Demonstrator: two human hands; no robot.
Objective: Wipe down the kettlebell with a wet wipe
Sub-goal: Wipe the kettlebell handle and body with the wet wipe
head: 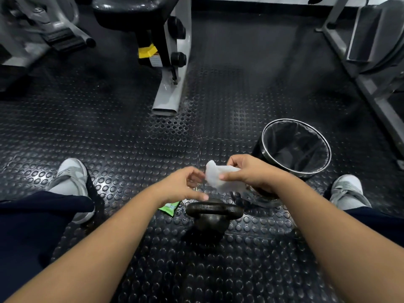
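At lower centre, black cast-iron kettlebell (213,217) stands on studded rubber floor (122,145), beside a green wipe packet (169,208), print unreadable. Right hand (251,172) pinches crumpled white wet wipe (220,178); left hand (181,185), fingers loosely curled, just beside the wipe, contact unclear.

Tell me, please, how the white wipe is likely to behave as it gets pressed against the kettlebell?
The wet wipe droops limply from the right hand, so it is probably floppy and will likely mould around the kettlebell. It looks thin, so it may bunch or tear.
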